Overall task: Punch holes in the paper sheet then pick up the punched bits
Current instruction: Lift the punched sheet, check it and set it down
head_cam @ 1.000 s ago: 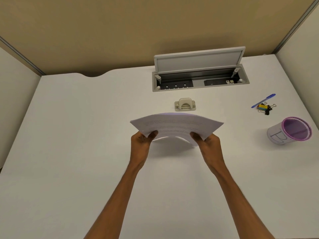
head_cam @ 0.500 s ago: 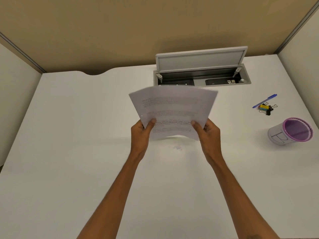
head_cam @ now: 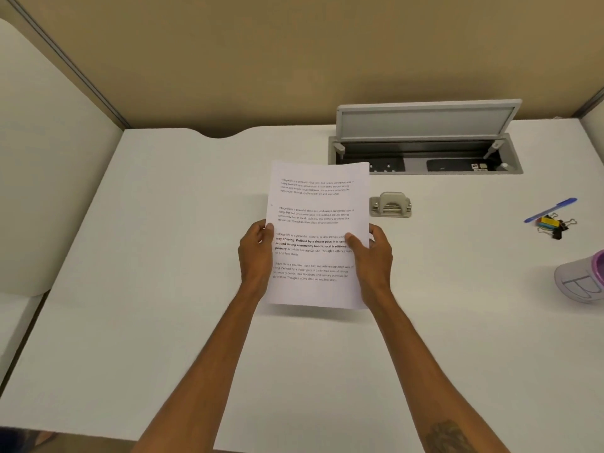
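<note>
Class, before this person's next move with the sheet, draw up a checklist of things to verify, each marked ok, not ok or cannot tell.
1. Left hand grips the paper sheet at its left edge: ok.
2. Right hand grips its right edge: ok.
3. Hole punch stands unobstructed on the table, right of the sheet: ok.
4. Holes already punched: cannot tell.
5. Punched bits on the table: cannot tell; none visible, and the sheet hides part.

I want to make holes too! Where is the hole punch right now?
In the head view the hole punch sits on the white desk just right of the held paper sheet, on the near side of the open cable box.
</note>
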`<state>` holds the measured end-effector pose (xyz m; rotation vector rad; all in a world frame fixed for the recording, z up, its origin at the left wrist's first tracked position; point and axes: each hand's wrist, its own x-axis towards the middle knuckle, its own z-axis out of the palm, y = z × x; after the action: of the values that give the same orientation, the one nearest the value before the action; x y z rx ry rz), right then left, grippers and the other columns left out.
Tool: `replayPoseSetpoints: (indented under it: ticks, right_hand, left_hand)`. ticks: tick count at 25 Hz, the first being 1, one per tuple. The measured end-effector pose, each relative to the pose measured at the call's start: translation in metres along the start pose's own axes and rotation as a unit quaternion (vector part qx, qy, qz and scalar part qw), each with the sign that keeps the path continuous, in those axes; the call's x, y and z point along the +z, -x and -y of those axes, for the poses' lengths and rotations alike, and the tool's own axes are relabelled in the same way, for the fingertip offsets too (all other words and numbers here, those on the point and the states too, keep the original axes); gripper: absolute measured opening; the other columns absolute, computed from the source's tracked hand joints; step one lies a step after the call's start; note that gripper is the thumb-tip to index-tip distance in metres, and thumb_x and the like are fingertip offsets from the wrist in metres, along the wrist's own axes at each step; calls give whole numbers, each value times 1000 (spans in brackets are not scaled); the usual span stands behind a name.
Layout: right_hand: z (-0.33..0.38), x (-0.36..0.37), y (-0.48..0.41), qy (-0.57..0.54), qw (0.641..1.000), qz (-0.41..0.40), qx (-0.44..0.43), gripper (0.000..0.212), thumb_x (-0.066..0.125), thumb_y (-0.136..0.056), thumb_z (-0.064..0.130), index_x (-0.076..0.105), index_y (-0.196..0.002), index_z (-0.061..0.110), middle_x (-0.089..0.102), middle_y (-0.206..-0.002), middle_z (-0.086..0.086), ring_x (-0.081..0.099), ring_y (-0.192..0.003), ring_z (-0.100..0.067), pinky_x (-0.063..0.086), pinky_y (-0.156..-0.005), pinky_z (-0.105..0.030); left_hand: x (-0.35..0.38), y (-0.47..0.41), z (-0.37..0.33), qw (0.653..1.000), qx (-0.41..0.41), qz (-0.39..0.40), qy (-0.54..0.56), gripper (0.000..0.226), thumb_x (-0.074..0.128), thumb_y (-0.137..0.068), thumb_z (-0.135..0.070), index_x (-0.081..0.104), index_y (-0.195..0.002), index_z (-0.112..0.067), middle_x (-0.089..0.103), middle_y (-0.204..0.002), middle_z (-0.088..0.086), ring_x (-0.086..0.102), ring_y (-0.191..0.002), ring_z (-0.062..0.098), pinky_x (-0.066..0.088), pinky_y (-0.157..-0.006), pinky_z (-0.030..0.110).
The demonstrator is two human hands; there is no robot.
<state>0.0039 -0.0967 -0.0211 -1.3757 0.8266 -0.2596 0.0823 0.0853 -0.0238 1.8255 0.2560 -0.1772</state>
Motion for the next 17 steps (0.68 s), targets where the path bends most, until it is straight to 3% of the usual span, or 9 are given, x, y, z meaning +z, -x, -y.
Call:
replayPoseSetpoints:
  ticks: [7,17]
  right_hand:
    - [-32,71,14,16,998,48,34,25,66,-92,19,60,-115,24,72,-110,5,70,-99,-15,58,-88,-34]
    - [-74,153,27,119,991,55,35,33,66,-93,18,59,-124,16,68,-120,1,63,-112,-19,51,-95,-33]
  left_hand:
    - [-64,-31,33,996,-47,-55,-59,25,54,-100,-25,65,-119,-13,74,-109,2,70,-101,20,56,-92,37]
    - [-125,-64,75,984,-82,-91,-127,28,52,-101,-27,63,-121,-12,71,-111,6,65,-104,23,52,-94,40]
